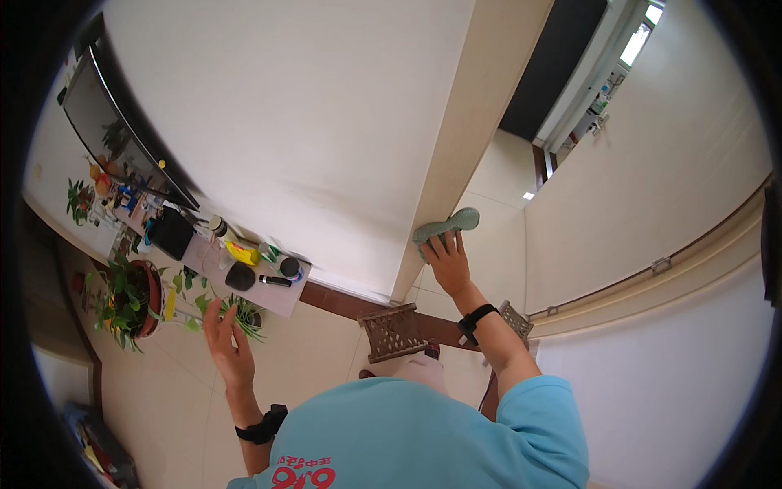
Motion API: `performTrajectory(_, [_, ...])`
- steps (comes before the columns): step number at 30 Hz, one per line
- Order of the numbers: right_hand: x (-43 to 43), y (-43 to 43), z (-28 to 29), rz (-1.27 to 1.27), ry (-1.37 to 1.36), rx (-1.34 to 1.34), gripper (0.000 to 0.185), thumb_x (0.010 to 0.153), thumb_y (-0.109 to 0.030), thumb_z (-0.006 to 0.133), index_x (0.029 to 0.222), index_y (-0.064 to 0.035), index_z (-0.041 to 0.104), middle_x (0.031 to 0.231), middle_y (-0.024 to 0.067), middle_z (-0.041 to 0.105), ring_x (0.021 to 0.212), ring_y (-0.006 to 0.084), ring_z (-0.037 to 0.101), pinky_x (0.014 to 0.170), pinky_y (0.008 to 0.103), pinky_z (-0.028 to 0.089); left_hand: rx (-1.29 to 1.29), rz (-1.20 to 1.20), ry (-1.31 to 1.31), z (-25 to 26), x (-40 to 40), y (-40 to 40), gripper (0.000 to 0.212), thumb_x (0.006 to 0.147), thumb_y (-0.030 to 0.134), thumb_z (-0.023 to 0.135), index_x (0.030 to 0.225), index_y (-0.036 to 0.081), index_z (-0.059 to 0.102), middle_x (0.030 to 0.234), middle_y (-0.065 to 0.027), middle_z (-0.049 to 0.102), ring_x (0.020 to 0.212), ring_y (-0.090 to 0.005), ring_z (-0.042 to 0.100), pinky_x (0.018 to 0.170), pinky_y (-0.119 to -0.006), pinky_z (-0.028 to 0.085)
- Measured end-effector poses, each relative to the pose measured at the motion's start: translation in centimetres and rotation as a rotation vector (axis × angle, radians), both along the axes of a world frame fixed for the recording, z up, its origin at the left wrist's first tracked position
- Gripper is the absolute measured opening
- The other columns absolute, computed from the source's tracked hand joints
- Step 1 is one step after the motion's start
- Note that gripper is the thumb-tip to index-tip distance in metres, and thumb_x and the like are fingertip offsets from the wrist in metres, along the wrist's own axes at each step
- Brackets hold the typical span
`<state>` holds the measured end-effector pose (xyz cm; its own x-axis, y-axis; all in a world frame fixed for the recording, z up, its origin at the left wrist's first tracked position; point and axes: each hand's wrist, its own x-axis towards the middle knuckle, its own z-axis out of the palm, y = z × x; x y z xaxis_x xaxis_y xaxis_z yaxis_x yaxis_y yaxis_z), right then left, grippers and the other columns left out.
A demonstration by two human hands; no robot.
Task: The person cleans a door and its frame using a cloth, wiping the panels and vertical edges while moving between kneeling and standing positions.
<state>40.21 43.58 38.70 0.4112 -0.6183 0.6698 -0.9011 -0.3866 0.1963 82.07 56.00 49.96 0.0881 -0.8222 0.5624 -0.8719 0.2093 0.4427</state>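
A green textured cloth (pixel 449 226) lies bunched against the beige wooden door frame (pixel 473 110), one end sticking out past its edge. My right hand (pixel 451 266) presses on it, fingers spread over its lower side. Off to the left, my left hand (pixel 231 357) hangs in the air with its fingers apart and nothing in it. Just beyond those fingertips is a spider plant (pixel 244 315) beside the shelf. The white wall (pixel 305 110) meets the door frame on its left.
A lattice-sided wooden stool (pixel 392 333) stands at my feet. Bottles, a yellow packet (pixel 242 253) and a black pouch (pixel 240 276) crowd the pale shelf (pixel 282 299) below a television (pixel 122 122). A potted plant (pixel 146 299) stands left; an open white door (pixel 647 153) is right.
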Motion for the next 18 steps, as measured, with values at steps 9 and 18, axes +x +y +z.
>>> performTrajectory(9, [2.2, -3.2, 15.4, -0.138, -0.036, -0.339, 0.031, 0.077, -0.013, 0.059, 0.108, -0.0127, 0.058, 0.122, 0.0111, 0.049, 0.116, 0.0348, 0.043, 0.091, 0.0606, 0.032, -0.019, -0.032, -0.082, -0.1, 0.1, 0.0, 0.026, 0.087, -0.002, 0.046, 0.11, 0.0, 0.058, 0.128, -0.0161, 0.047, 0.12, -0.0318, 0.043, 0.096, -0.04, 0.037])
performTrajectory(18, [3.0, -5.1, 17.2, -0.103, 0.057, -0.427, 0.033, 0.079, -0.016, 0.056, 0.112, -0.0138, 0.058, 0.122, 0.0084, 0.052, 0.115, 0.0276, 0.048, 0.088, 0.0499, 0.04, -0.009, 0.029, 0.013, -1.1, 0.9, 1.5, 0.027, 0.087, -0.001, 0.046, 0.111, 0.0, 0.058, 0.129, -0.016, 0.046, 0.118, -0.0329, 0.044, 0.095, -0.041, 0.038])
